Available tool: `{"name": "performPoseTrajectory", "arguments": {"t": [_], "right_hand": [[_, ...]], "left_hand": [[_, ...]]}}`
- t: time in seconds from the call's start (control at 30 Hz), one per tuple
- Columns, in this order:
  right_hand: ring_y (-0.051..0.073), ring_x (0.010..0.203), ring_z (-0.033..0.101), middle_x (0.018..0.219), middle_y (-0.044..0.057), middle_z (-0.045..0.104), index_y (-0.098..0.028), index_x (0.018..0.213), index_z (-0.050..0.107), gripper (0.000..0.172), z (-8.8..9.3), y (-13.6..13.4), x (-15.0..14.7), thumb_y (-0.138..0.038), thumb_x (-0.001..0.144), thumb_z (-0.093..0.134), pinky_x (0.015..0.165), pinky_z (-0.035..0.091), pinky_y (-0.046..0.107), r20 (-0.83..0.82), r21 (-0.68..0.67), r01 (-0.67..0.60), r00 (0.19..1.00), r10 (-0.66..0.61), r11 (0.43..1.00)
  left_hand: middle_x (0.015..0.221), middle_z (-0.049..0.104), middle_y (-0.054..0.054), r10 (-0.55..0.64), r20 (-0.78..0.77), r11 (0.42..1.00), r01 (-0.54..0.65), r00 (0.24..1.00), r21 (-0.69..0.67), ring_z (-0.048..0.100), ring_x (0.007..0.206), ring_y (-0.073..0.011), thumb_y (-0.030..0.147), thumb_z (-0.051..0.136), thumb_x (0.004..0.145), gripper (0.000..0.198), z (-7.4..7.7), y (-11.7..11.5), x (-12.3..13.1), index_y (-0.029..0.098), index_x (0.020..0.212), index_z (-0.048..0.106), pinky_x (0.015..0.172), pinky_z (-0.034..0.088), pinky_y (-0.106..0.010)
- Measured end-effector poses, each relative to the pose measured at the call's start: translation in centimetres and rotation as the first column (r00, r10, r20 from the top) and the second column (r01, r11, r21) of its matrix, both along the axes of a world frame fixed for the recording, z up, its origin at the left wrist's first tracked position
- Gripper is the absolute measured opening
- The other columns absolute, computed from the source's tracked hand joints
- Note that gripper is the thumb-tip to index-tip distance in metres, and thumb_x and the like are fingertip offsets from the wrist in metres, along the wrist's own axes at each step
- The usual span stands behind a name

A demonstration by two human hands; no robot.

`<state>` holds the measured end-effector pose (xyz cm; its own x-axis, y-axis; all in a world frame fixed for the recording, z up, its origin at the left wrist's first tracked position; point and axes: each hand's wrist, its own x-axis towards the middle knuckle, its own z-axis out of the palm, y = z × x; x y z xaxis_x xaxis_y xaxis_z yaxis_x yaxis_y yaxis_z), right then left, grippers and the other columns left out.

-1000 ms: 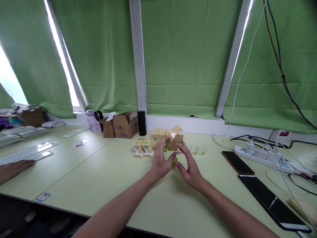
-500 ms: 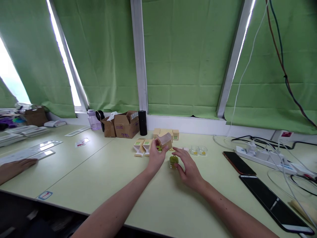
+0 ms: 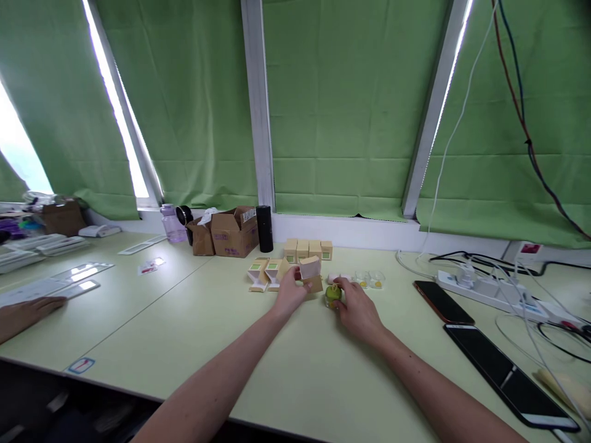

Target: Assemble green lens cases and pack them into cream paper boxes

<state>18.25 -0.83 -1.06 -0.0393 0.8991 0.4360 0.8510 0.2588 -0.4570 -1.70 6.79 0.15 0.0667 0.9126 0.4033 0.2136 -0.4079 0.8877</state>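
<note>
My left hand (image 3: 290, 291) grips a small tan cardboard box (image 3: 311, 273) with an open flap, resting it low over the pale green table (image 3: 194, 326). My right hand (image 3: 356, 307) closes its fingers round a small green jar (image 3: 332, 295) standing on the table just right of the box. Behind them a row of closed tan boxes (image 3: 308, 248) stands near the window sill. Two flattened box blanks (image 3: 266, 272) lie to the left of my left hand. Small clear cups with yellow contents (image 3: 370, 279) sit to the right.
Brown cartons (image 3: 228, 231), a black cylinder (image 3: 265, 228) and a purple bottle (image 3: 170, 223) stand at the back. Two phones (image 3: 443, 301) (image 3: 510, 376), a power strip (image 3: 489, 286) and cables lie at the right. Another person's hand (image 3: 25, 315) rests at the far left.
The box came down from in front of me to the table in my left hand. My right hand left the box and closed on the green jar.
</note>
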Motion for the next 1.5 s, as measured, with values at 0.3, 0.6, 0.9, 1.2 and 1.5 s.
{"name": "performPoseTrajectory", "arguments": {"t": [0.3, 0.6, 0.9, 1.2, 1.5], "right_hand": [[0.028, 0.118, 0.059, 0.120, 0.009, 0.067, -0.026, 0.126, 0.052, 0.040, -0.2, 1.2, 1.6, -0.019, 0.088, 0.061, 0.079, 0.043, 0.033, -0.057, -0.105, 0.068, 0.996, -0.075, 0.992], [0.026, 0.114, 0.061, 0.120, 0.007, 0.067, -0.027, 0.125, 0.052, 0.041, -0.4, 1.3, 1.7, -0.019, 0.086, 0.061, 0.080, 0.045, 0.032, -0.070, -0.082, 0.053, 0.996, -0.059, 0.995], [0.025, 0.112, 0.063, 0.120, 0.008, 0.068, -0.027, 0.125, 0.053, 0.042, -0.6, 1.5, 1.8, -0.017, 0.085, 0.061, 0.081, 0.046, 0.031, -0.069, -0.064, 0.056, 0.996, -0.061, 0.996], [0.024, 0.099, 0.067, 0.118, 0.007, 0.070, -0.026, 0.125, 0.054, 0.040, -0.9, 1.9, 2.0, -0.017, 0.086, 0.057, 0.080, 0.049, 0.034, -0.106, -0.031, 0.012, 0.994, -0.015, 0.999], [0.023, 0.085, 0.067, 0.122, 0.012, 0.064, -0.023, 0.126, 0.049, 0.042, 1.8, 1.0, 1.8, -0.037, 0.089, 0.061, 0.075, 0.056, 0.040, -0.534, 0.284, 0.100, 0.842, 0.070, 0.954]], "left_hand": [[0.108, 0.075, -0.013, -0.105, -0.197, 0.983, 0.072, 0.975, -0.167, 0.069, 0.105, -0.0359, 0.006, 0.080, 0.052, 0.055, -0.6, -1.0, 0.6, 0.019, 0.105, 0.069, 0.090, 0.054, -0.046], [0.112, 0.074, -0.009, -0.102, 0.035, 0.987, 0.097, 0.994, 0.130, 0.065, 0.117, -0.0273, 0.011, 0.065, 0.070, 0.021, 1.5, -1.9, 0.3, 0.020, 0.089, 0.063, 0.106, 0.045, -0.046], [0.105, 0.078, -0.011, -0.126, 0.080, 0.992, 0.124, 0.989, 0.036, 0.072, 0.101, -0.0265, 0.029, 0.067, 0.083, 0.021, 1.0, -1.5, 0.9, 0.017, 0.097, 0.075, 0.098, 0.055, -0.045], [0.108, 0.079, -0.011, -0.131, 0.159, 0.989, 0.140, 0.979, -0.049, 0.073, 0.101, -0.0262, 0.026, 0.073, 0.079, 0.024, 0.6, -0.8, 0.7, 0.016, 0.100, 0.077, 0.096, 0.057, -0.044], [0.105, 0.079, -0.009, -0.148, 0.204, 0.973, 0.179, 0.968, -0.144, 0.071, 0.101, -0.0257, 0.012, 0.061, 0.070, 0.036, 1.0, -1.4, 0.7, 0.016, 0.101, 0.080, 0.099, 0.053, -0.043]]}}
